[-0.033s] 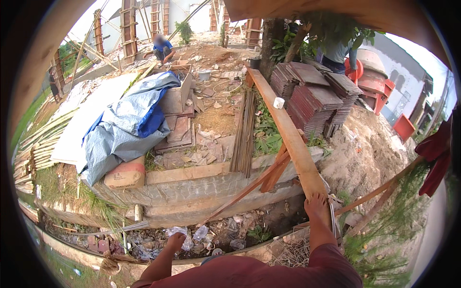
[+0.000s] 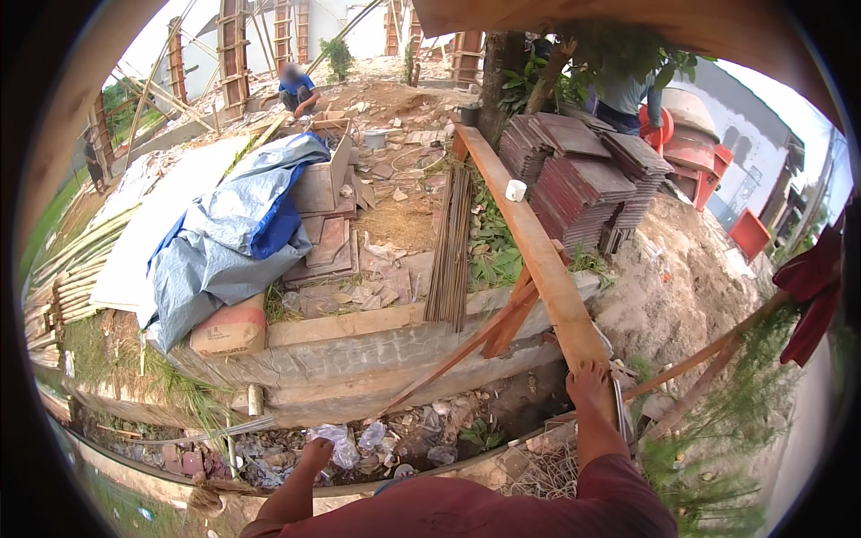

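Observation:
My right hand (image 2: 589, 386) lies on the near end of a long wooden plank (image 2: 529, 242), fingers spread over its top. The plank slopes away from me over a ditch toward a tree, propped by slanting timbers (image 2: 507, 323). A small white cup-like object (image 2: 515, 190) sits on the plank. My left hand (image 2: 314, 455) hangs over the ditch with its fingers curled closed; whatever they hold, if anything, is hidden. Clear plastic bags (image 2: 339, 446) lie in the ditch just beyond it. Bundled wire (image 2: 552, 471) lies below the plank's near end.
A low concrete wall (image 2: 359, 363) borders the littered ditch. Beyond are a blue-grey tarp (image 2: 229, 224), a bundle of thin rods (image 2: 451, 251), stacked roof tiles (image 2: 578, 184), a sand pile (image 2: 682, 269) and a cement mixer (image 2: 695, 134). A person (image 2: 296, 90) crouches far off.
The view has shifted slightly, and my left hand sits a little farther left. My right hand stays on the plank.

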`<state>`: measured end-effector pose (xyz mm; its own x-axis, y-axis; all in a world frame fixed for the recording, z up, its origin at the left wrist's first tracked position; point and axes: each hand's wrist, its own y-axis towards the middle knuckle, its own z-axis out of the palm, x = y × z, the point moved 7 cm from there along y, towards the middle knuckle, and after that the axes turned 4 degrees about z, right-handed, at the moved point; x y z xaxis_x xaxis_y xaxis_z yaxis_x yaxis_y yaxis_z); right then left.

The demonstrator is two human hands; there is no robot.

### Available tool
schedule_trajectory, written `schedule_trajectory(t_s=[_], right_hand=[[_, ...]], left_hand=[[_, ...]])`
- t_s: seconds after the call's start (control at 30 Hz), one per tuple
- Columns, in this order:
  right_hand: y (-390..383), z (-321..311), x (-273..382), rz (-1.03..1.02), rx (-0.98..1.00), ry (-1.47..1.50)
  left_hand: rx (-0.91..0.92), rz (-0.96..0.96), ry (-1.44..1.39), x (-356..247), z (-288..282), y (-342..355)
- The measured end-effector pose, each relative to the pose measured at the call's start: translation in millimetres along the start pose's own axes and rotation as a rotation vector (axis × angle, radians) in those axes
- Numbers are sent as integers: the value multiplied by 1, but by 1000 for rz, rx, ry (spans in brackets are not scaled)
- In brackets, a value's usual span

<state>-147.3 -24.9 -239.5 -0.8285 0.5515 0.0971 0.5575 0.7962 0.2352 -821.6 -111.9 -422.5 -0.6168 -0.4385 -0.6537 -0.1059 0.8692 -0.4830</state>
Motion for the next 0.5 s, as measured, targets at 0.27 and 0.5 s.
schedule_trajectory(t_s=[0.27, 0.5], right_hand=[[12, 9, 6, 30, -33, 17], [17, 14, 8, 58, -48, 107]], left_hand=[[590, 214, 1082, 129, 88, 60], [376, 365, 333, -81, 122, 83]])
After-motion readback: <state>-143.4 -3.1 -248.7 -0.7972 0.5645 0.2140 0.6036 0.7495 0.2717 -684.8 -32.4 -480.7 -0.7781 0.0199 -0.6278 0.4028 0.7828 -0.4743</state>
